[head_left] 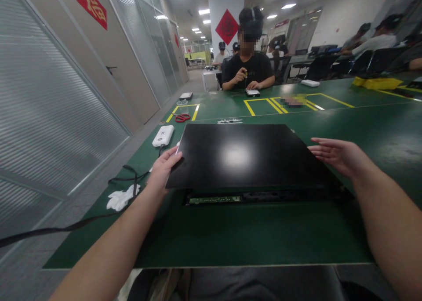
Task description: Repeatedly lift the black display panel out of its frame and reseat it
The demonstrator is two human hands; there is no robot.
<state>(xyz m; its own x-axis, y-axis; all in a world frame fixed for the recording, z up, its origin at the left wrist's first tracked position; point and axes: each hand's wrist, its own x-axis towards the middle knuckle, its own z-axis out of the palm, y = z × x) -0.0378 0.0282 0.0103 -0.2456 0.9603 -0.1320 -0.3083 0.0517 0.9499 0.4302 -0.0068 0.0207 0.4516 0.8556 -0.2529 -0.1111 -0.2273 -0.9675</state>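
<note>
A flat, glossy black screen panel (250, 160) is tilted above the green table, a bright light reflected in its middle. My left hand (165, 165) is closed on the panel's left edge, thumb on top. At the right edge, my right hand (339, 156) has its fingers stretched out and apart from the thumb; whether the fingertips touch the panel I cannot tell. Below the panel's near edge shows a dark frame (277, 196) lying on the table, with a narrow green circuit board (214, 200) at its left. The panel hides the rest of the frame.
Left on the green table (257, 235) lie a white power bank (163, 135), a black strap (132, 169) and a crumpled white glove (120, 198). Farther back are red-handled scissors (182, 117), a clear cup (182, 106) and small tools (230, 121). A person (249, 68) sits opposite.
</note>
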